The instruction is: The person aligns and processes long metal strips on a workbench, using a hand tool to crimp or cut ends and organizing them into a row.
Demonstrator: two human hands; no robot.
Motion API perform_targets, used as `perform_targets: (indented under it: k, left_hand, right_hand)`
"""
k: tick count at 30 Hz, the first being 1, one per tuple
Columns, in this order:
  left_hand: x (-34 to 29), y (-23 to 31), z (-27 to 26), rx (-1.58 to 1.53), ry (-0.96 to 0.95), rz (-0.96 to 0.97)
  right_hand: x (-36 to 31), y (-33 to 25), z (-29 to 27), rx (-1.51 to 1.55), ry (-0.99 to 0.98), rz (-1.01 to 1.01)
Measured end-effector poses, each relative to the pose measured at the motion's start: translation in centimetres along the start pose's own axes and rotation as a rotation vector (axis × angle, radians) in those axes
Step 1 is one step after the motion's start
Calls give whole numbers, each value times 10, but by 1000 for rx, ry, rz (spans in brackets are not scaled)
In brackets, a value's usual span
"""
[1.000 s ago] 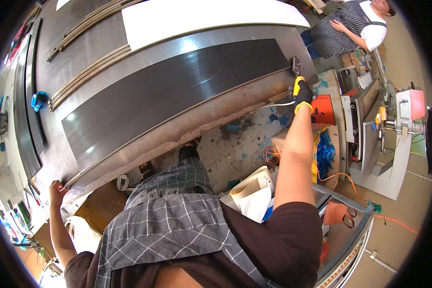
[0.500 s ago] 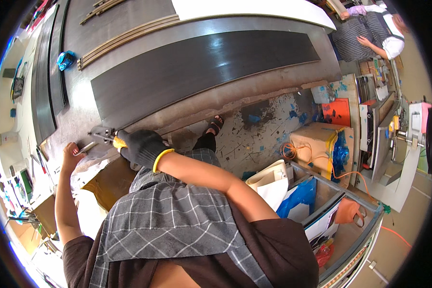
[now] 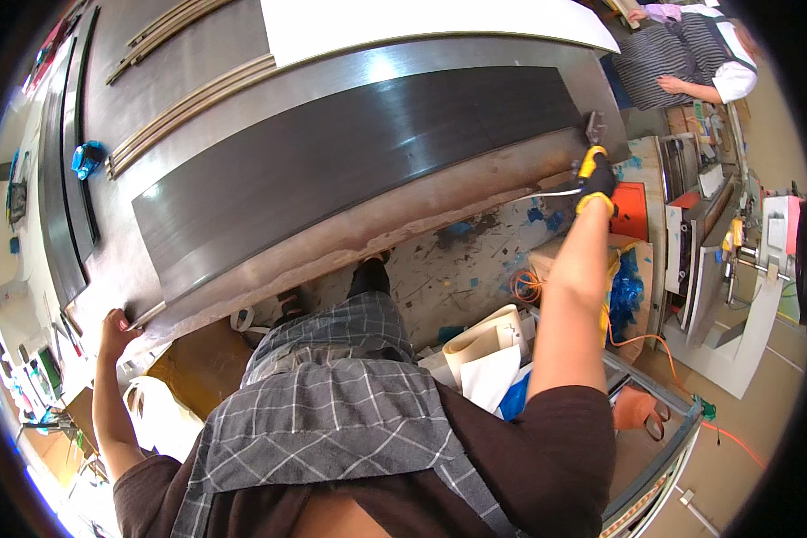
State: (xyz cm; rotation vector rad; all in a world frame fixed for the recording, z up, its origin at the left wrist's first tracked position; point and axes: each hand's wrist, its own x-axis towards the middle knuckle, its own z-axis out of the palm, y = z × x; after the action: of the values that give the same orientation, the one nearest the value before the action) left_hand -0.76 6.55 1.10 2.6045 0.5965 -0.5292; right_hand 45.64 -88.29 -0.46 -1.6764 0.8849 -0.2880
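A long dark flat panel (image 3: 359, 157) lies on the metal-topped table (image 3: 350, 220). My bare left hand (image 3: 114, 334) is at the near left table edge, its fingers closed on a short pale bar (image 3: 148, 315) by the panel's left corner. Far to the right, my gloved right hand (image 3: 598, 175), in black with yellow fingertips and cuff, grips a hand tool with a grey metal head (image 3: 594, 127). That head lies beside the panel's right end; the glove hides the rest of the tool. A thin white strip (image 3: 554, 193) runs leftward from near the glove.
Long wooden strips (image 3: 193, 112) and a white sheet (image 3: 439, 22) lie behind the panel. A blue wrapped item (image 3: 88, 159) sits at left by dark strips (image 3: 56, 197). A cart (image 3: 663, 484), a cardboard box (image 3: 556, 255) and an orange cord (image 3: 655, 345) stand right. Another person (image 3: 690, 67) works beyond.
My right hand has swept with the tool from the panel's left corner to its right end. A thin white strip now shows by the glove. My left hand still holds the pale bar.
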Motion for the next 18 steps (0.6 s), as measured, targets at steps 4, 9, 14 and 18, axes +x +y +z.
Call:
perform_targets:
  k: [4,9,14,18]
  left_hand:
    - [-10,-5,0,35,21,26]
    - [-12,12,1,-74,46,73]
    - [9,18,-1,-95,28,133]
    - [-3,13,0,-35,6,70]
  right_hand:
    - [-94,46,4,-297,-368,-253]
    - [-425,73,92,-139,-1041,-359]
    - [-592,45,171,-508,-1356,-836]
    - [-544,62,133,-237,-1143,-763]
